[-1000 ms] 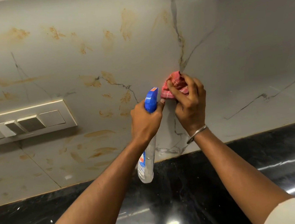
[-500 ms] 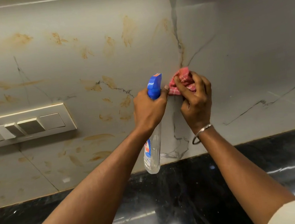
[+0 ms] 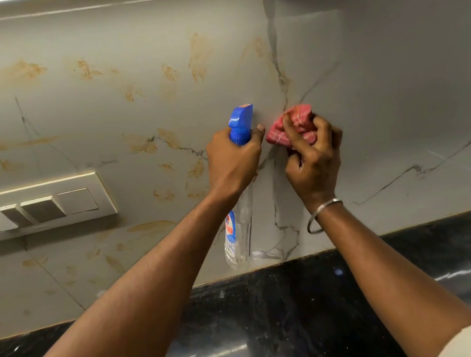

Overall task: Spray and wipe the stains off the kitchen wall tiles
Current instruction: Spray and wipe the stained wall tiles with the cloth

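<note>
The brownish stains (image 3: 141,142) on the wall tiles (image 3: 393,70) fill the left and middle of the frame, not yet wiped. The pink cloth (image 3: 295,123), right of centre near the wall corner, has stayed almost on the same spot, but the right hand (image 3: 312,163) now bunches it tighter in curled fingers. The left hand (image 3: 232,164), wrapped around the neck of the spray bottle (image 3: 239,124), has lifted the blue nozzle higher; probably a new spray is coming. The trigger finger is hidden, no mist shows, and I cannot tell if the cloth touches the tile. The switch plate (image 3: 39,208) is cut off at the left edge
</note>
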